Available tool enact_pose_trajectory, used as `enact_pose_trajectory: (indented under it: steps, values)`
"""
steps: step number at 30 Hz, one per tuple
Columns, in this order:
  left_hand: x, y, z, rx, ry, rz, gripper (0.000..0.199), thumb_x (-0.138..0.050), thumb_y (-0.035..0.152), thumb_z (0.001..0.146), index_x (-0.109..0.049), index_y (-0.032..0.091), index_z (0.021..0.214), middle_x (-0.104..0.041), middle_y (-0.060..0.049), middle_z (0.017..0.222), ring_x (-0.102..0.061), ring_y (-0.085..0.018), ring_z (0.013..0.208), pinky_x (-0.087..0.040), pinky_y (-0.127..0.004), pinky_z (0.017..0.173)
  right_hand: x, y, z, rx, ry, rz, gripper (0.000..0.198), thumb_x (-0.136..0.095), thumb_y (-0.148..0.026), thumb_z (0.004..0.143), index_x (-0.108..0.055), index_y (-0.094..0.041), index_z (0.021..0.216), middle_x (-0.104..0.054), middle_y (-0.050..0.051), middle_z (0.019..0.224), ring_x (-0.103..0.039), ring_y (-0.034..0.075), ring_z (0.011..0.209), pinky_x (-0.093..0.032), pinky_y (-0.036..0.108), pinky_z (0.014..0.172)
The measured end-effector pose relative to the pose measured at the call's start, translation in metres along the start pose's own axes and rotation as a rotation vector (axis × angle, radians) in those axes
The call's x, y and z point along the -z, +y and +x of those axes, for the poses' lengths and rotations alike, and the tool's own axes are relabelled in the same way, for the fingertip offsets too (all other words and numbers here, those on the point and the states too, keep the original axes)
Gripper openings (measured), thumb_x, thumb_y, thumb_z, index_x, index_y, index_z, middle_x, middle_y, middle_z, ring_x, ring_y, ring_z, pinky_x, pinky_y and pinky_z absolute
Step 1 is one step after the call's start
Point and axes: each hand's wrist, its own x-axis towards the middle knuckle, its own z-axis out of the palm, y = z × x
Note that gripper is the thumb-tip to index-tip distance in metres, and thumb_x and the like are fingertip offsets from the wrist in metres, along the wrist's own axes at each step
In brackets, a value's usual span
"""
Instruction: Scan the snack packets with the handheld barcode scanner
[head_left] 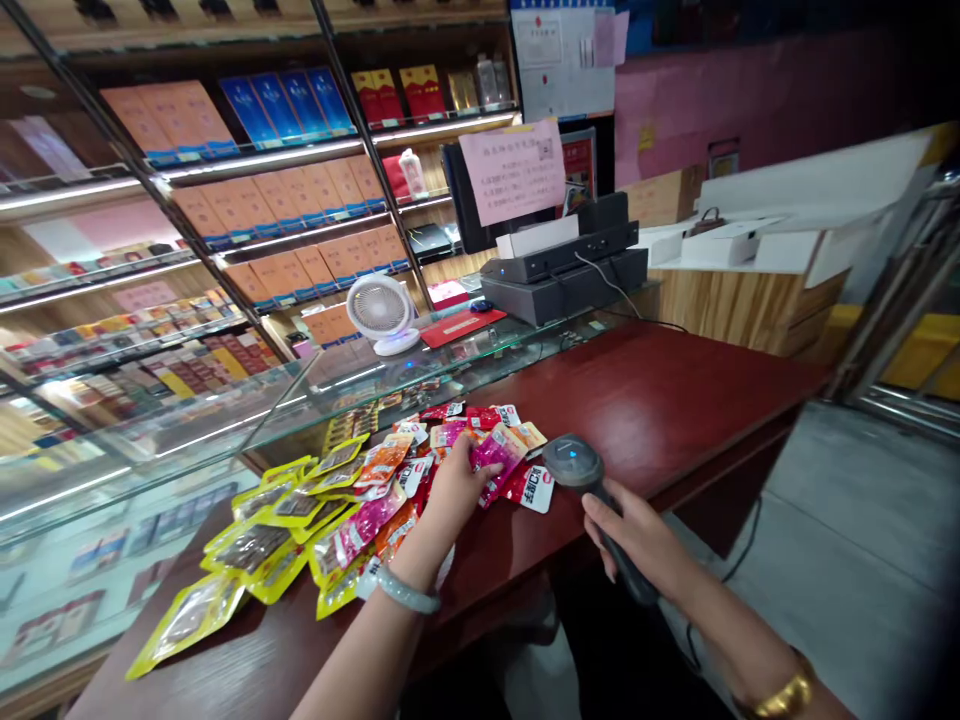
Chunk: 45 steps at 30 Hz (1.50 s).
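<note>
My right hand (634, 535) is wrapped round the handle of a dark grey barcode scanner (574, 462), whose head has a small blue light and points toward the packets. My left hand (459, 480) pinches a pink snack packet (501, 456) between thumb and fingers at the right side of a heap. Just beneath it lies a red and white packet (534, 487). Several yellow packets with clear windows (255, 545) spread over the left of the heap, with orange packets (386, 460) among them. My left wrist and forearm hide part of the pile.
The dark red wooden counter (675, 385) bears the heap, beside a glass display case (315, 385). A white fan (380, 312), a red folder (463, 327) and a cash register (566, 275) stand behind. Shelves of boxes (300, 195) line the back. A cable (742, 545) hangs near the floor.
</note>
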Motion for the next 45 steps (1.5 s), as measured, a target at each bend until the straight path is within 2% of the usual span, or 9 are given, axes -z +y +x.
enact_pose_trajectory:
  steps: [5,12,16,19,23,31,35,39,45]
  values:
    - [0.026,-0.018,-0.004,0.075,0.081,0.285,0.034,-0.060,0.038,0.085,-0.053,0.020,0.113,-0.068,-0.011,0.103,-0.064,-0.026,0.095,-0.045,-0.033,0.078,-0.001,-0.006,0.004,-0.013,-0.008,0.007,0.041,-0.055,-0.060,0.087,-0.049,-0.022,0.100,-0.051,-0.009,0.061,-0.049,0.008,0.039,-0.042,0.020,0.040]
    - [0.024,-0.006,0.014,-0.096,0.220,0.536,0.039,-0.062,0.034,0.083,-0.059,0.020,0.119,-0.060,-0.014,0.121,-0.051,-0.031,0.116,-0.038,-0.040,0.100,0.005,-0.005,0.026,-0.025,-0.008,0.015,0.040,-0.054,-0.060,0.088,-0.047,-0.022,0.097,-0.051,-0.009,0.060,-0.048,0.007,0.037,-0.042,0.020,0.038]
    - [0.001,0.021,0.039,-0.277,0.020,0.465,0.038,-0.064,0.038,0.082,-0.063,0.023,0.117,-0.059,-0.012,0.124,-0.050,-0.030,0.117,-0.037,-0.042,0.102,0.014,-0.005,0.035,-0.032,0.005,0.038,0.040,-0.055,-0.059,0.088,-0.046,-0.022,0.097,-0.052,-0.009,0.062,-0.049,0.007,0.037,-0.040,0.019,0.038]
    - [-0.013,0.034,0.057,-0.300,-0.169,0.494,0.044,-0.072,0.043,0.074,-0.066,0.021,0.112,-0.059,-0.015,0.122,-0.048,-0.033,0.119,-0.038,-0.047,0.100,0.024,-0.005,0.037,-0.067,0.025,0.072,0.039,-0.055,-0.060,0.088,-0.046,-0.022,0.096,-0.051,-0.009,0.061,-0.049,0.007,0.037,-0.040,0.019,0.038]
    - [-0.021,0.044,0.073,-0.333,-0.169,0.530,0.050,-0.080,0.045,0.063,-0.064,0.020,0.104,-0.060,-0.015,0.121,-0.049,-0.033,0.118,-0.034,-0.046,0.102,0.037,-0.007,0.040,-0.084,0.032,0.103,0.040,-0.057,-0.061,0.087,-0.046,-0.023,0.092,-0.051,-0.009,0.059,-0.049,0.007,0.037,-0.038,0.018,0.038]
    - [-0.041,0.066,0.108,-0.055,0.056,0.090,0.026,-0.060,0.039,0.086,-0.054,0.024,0.106,-0.070,-0.006,0.093,-0.066,-0.023,0.085,-0.042,-0.030,0.069,0.047,-0.032,0.077,0.011,-0.056,0.353,0.037,-0.060,-0.056,0.086,-0.048,-0.022,0.092,-0.053,-0.008,0.066,-0.051,0.007,0.042,-0.046,0.023,0.047]
    - [-0.059,0.056,0.115,0.020,0.094,-0.192,0.015,-0.057,0.031,0.088,-0.053,0.024,0.101,-0.070,-0.003,0.094,-0.066,-0.018,0.085,-0.044,-0.027,0.072,0.040,-0.033,0.093,0.018,-0.022,0.398,0.041,-0.055,-0.062,0.087,-0.047,-0.022,0.085,-0.054,-0.006,0.071,-0.049,0.007,0.043,-0.051,0.029,0.054]
    - [-0.068,0.042,0.114,0.017,0.072,-0.316,0.013,-0.055,0.024,0.088,-0.052,0.023,0.100,-0.069,-0.003,0.099,-0.067,-0.016,0.081,-0.048,-0.026,0.070,0.027,-0.023,0.096,0.003,0.030,0.456,0.037,-0.051,-0.058,0.091,-0.048,-0.022,0.085,-0.050,-0.007,0.069,-0.040,0.005,0.039,-0.045,0.024,0.046]
    - [-0.076,0.040,0.115,0.119,-0.112,-0.666,0.031,-0.052,0.009,0.085,-0.049,0.023,0.113,-0.069,-0.005,0.104,-0.068,-0.014,0.072,-0.052,-0.022,0.054,0.011,-0.013,0.097,0.105,0.083,0.526,0.028,-0.068,-0.042,0.082,-0.051,-0.022,0.090,-0.051,-0.006,0.070,-0.045,0.005,0.042,-0.041,0.022,0.046]
